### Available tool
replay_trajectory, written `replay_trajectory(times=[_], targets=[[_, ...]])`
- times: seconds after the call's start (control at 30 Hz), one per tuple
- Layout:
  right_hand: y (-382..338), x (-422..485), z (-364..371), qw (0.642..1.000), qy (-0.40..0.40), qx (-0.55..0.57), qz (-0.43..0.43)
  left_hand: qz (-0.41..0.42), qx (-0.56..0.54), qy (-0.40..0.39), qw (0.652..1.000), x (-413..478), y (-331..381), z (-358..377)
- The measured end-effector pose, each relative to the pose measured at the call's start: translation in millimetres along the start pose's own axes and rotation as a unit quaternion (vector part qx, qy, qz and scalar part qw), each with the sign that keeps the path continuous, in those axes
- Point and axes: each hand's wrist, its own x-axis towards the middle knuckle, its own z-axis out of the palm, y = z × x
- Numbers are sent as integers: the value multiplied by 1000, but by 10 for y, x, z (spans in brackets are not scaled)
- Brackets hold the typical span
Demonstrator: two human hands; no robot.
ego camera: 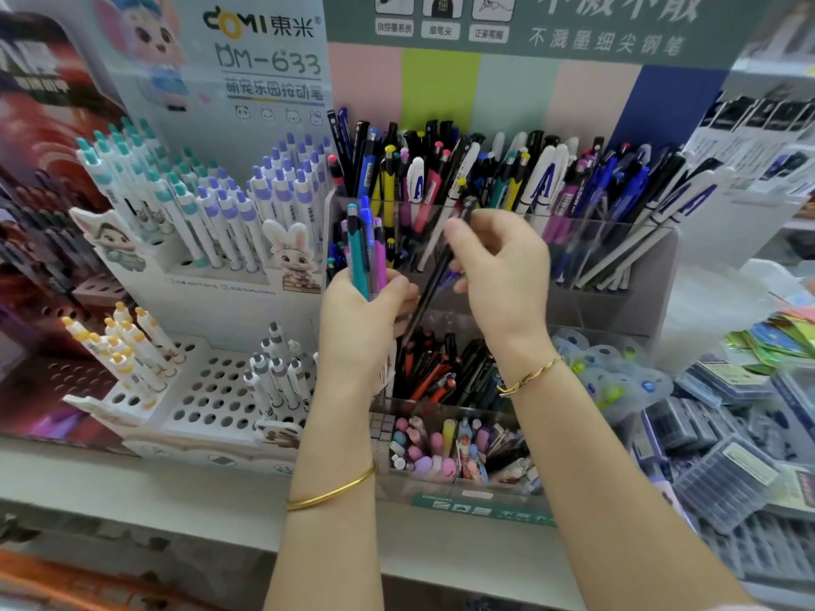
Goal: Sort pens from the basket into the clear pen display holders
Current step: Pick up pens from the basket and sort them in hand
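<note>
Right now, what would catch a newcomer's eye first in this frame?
At centre, the left hand grips a bunch of pens while the right hand pinches a dark pen, both in front of the clear holder crammed with mixed pens. Left of them stands a white rack of teal- and purple-capped pens.

"DOMI 東米", "DM-633" and "萌宠乐园按动笔" are printed on the pale cartoon backboard (229,72) at left. "不溅墨细尖钢笔" is shown on the green header board (551,37). A big blue "A" is spotted on white pens (545,178), fwiw.
</note>
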Motion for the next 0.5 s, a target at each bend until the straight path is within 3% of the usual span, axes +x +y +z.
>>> replay_trajectory(times=[0.1,0.2,0.5], targets=[[0,23,-7,994,93,48,-40,7,-1,9,1000,28,4,-31],[21,-4,44,990,114,32,-74,6,3,9,1000,15,22,-32],[116,-63,139,989,-13,-129,-64,-12,-36,-32,999,-9,20,-48]])
